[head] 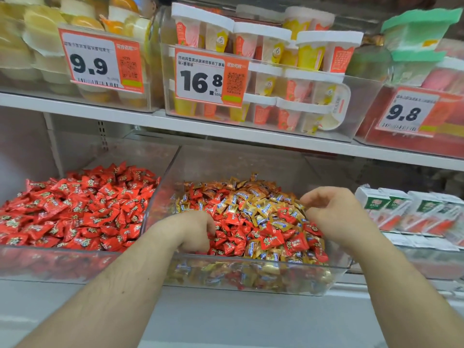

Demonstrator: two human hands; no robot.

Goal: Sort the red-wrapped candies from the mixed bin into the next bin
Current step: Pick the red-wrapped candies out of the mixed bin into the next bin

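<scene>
A clear mixed bin (164,182) in the middle of the lower shelf holds gold-wrapped candies (253,202) toward the back and red-wrapped candies (272,239) mostly toward the front. To its left stands a second clear bin (50,262) heaped with red-wrapped candies (75,209) only. My left hand (193,232) is inside the mixed bin at its front left, fingers curled down into the red candies and gripping some; its fingertips are buried. My right hand (334,212) hovers over the bin's right side, fingers loosely curled above the gold candies, with nothing seen between them.
The shelf above (226,129) hangs low over the bins and carries clear boxes of pudding cups (266,46) with orange price tags (208,76). White and green cartons (401,212) fill the bin to the right. A grey ledge (226,317) runs along the front.
</scene>
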